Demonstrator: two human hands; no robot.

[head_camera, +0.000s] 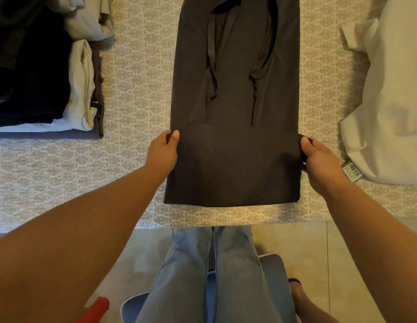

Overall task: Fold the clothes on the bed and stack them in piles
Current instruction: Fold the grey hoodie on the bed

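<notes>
No baskets or bins here, just a bed [137, 89] with a patterned cover holding everything. A dark brown garment [235, 101] lies flat down the middle, its near end folded up into a neat rectangle. The left hand [164, 151] pinches the fold's left edge, and the right hand [319, 159] pinches the right edge, thumbs on top. A stack of folded clothes [46, 89], dark and cream, sits far left. A cream garment [389, 113] with a barcode tag [353, 171] is on the right. The brown one's top end is cut off by the frame.
</notes>
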